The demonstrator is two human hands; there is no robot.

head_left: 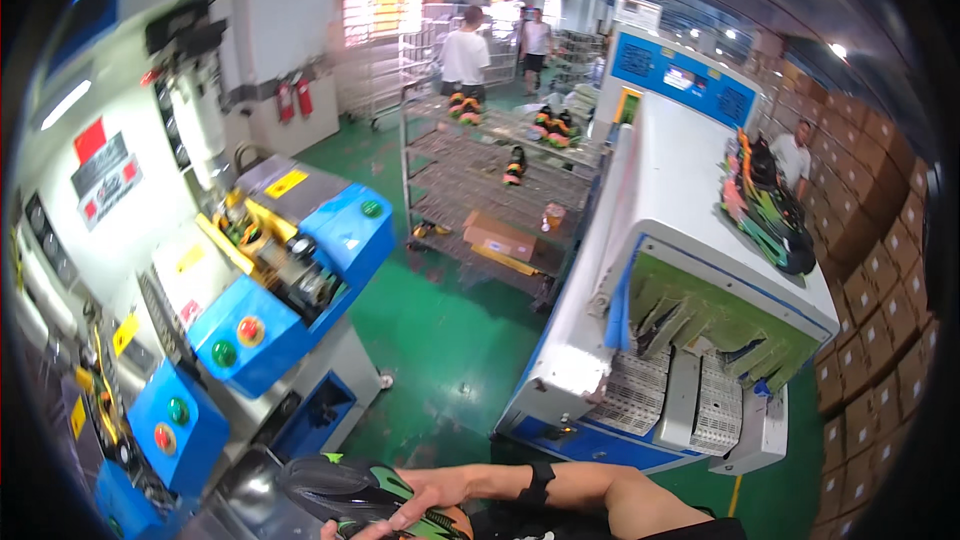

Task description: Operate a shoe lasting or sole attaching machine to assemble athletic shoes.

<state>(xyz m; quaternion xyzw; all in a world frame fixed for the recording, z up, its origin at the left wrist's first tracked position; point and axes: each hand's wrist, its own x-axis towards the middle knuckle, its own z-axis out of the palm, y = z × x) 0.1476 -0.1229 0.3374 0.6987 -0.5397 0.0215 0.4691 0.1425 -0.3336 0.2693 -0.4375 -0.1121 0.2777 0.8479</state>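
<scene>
At the lower edge my right hand [436,488] is closed on a black sports shoe [335,488] with green trim. A dark band circles that forearm. Orange and green parts [458,522] show just below the hand; whether they belong to a second shoe is unclear. Fingertips, apparently of my left hand [372,530], press against the shoe's lower side, with the rest of that hand cut off by the frame. Left of the shoe is a shiny metal surface [255,485].
A white machine with blue button boxes [245,335] stands left. On the right, a white and blue machine [690,180] has strip curtains and shoes [765,205] on top. A rack [470,175] holds several shoes. Stacked cartons [870,290] line the right; people stand farther back.
</scene>
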